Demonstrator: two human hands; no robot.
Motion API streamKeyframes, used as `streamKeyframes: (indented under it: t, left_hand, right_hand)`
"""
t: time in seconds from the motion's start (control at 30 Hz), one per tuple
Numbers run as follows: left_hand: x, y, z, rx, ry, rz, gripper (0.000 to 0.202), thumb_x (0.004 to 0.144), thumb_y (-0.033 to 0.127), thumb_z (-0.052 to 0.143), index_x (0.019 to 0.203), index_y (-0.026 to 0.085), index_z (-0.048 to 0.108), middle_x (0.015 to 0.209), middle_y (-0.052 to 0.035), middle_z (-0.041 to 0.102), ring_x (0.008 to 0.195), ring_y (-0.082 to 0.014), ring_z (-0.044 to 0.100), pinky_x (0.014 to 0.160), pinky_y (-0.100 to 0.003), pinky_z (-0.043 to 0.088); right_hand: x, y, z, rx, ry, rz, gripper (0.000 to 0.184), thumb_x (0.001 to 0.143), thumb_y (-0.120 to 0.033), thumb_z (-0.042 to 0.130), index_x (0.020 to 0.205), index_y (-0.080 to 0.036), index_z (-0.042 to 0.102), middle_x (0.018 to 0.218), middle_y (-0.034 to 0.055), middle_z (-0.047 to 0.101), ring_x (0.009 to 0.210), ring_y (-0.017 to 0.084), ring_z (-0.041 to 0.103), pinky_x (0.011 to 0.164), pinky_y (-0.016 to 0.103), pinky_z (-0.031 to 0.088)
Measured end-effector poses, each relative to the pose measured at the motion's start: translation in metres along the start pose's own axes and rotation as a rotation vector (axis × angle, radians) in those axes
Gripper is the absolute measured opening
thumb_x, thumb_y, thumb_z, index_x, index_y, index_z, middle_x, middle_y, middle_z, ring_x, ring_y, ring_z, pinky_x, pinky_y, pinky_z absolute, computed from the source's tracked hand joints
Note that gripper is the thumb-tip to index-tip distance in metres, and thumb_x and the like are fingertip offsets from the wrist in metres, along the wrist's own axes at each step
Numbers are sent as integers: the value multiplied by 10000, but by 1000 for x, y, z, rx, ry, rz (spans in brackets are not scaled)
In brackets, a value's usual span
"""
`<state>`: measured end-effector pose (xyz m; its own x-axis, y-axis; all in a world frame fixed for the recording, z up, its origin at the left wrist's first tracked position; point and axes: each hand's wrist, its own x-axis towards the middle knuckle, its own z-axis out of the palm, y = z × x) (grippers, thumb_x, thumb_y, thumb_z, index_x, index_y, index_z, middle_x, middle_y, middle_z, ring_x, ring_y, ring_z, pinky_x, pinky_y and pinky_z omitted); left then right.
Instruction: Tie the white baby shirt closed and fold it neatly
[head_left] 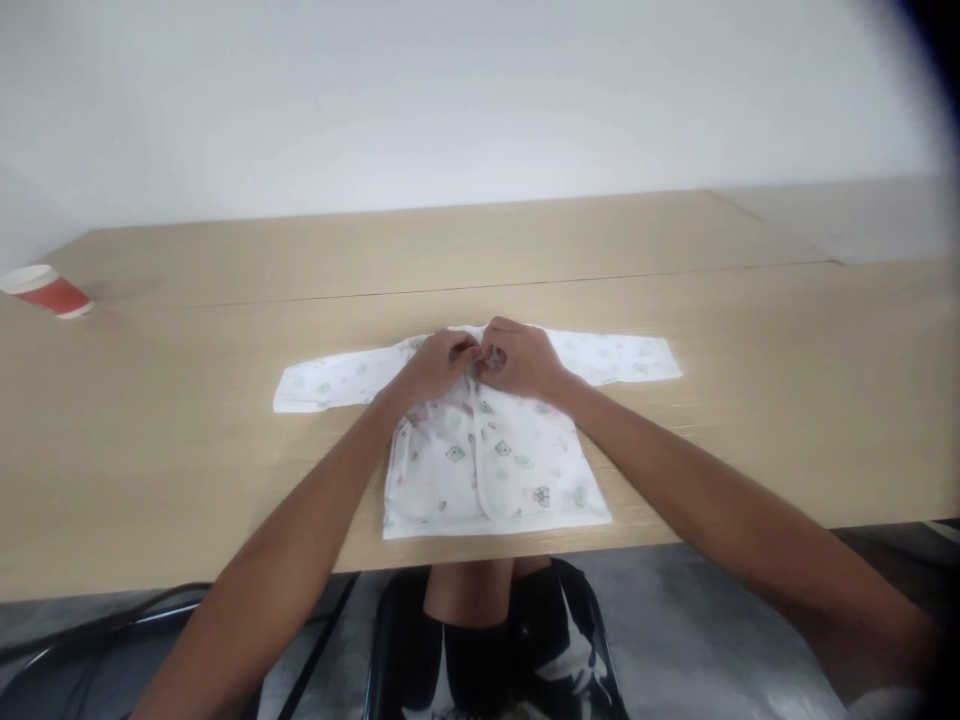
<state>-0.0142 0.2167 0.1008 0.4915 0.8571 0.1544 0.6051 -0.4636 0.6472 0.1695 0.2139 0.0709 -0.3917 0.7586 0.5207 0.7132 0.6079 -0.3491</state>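
Note:
A small white baby shirt (517, 465) with a scattered print lies spread on the table, its sleeves stretched to both sides and its hem toward me. Down its middle runs a front opening edged with a band. My left hand (444, 362) pinches the fabric near the collar at the top of this opening. Right beside it, my right hand (519, 358) is closed on the other edge, thumbs and fingertips of both hands almost meeting. The fingers cover the spot they hold, so any fastener there is hidden.
The light wooden table (187, 480) has a seam across it and a white wall (480, 100) behind. A red and white paper cup (56, 292) stands at the far left. A dark chair (127, 660) is below the table's front edge at left.

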Motion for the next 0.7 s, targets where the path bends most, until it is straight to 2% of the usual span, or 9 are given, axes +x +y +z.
streamKeyframes:
  t: [0.17, 0.37, 0.47, 0.57, 0.7]
  left_hand:
    - [-1, 0, 1, -102, 51, 8, 215, 888, 242, 493, 892, 124, 672, 813, -26, 662, 678, -107, 535, 639, -226, 388]
    - [-2, -6, 5, -308, 81, 22, 193, 859, 207, 536, 1002, 131, 640, 926, -53, 693, 795, -133, 641, 717, -224, 470]
    - [-2, -8, 7, -298, 92, 8, 217, 854, 188, 533, 1042, 140, 631, 937, -57, 704, 787, -132, 649, 709, -221, 475]
    - [-2, -9, 8, -246, 111, 9, 242, 851, 174, 526, 1075, 152, 615, 938, -49, 710, 786, -128, 647, 716, -221, 475]
    - [-2, -10, 9, -172, 135, 42, 165, 838, 171, 517, 972, 152, 612, 930, -35, 691, 806, -125, 626, 745, -231, 473]
  right_hand:
    - [0, -3, -3, -4, -4, 3, 116, 702, -267, 642, 722, -155, 615, 869, 1, 613, 640, 90, 469, 586, 248, 284]
    - [0, -1, -5, 92, 0, 32, 156, 704, -293, 671, 803, -174, 651, 914, 7, 624, 656, 95, 502, 604, 251, 320]
    - [1, 0, -6, 126, -8, 36, 199, 712, -348, 704, 808, -182, 653, 907, 7, 625, 672, 104, 516, 605, 251, 324]
    - [1, 2, -5, 124, -15, 34, 154, 756, -321, 676, 827, -186, 656, 930, 12, 629, 678, 104, 521, 608, 249, 322]
    - [1, 3, -4, 107, -18, 22, 112, 778, -267, 647, 853, -184, 646, 955, 19, 624, 728, 115, 535, 623, 244, 328]
